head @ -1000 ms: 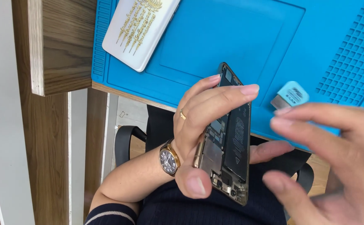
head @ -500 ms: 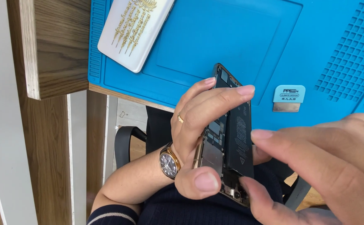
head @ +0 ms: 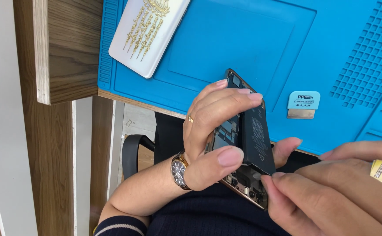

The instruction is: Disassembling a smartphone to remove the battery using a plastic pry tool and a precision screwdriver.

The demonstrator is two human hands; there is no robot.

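1. A blue work mat [head: 226, 48] is covering the surface, carrying a white patterned case [head: 149, 32] and a small blue pry tool [head: 303, 105].
2. The left hand [head: 213, 131] is gripping an opened phone [head: 243, 144] above the lap, its black battery [head: 259, 140] sitting inside.
3. The right hand [head: 339, 192] is pinching the battery's lower edge.

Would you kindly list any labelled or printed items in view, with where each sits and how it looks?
White case: top left on the blue mat, rectangular, gold ornament.
Pry tool: on the mat, right of centre, light-blue printed grip, metal blade.
Battery: inside the opened phone, black, small pale print.
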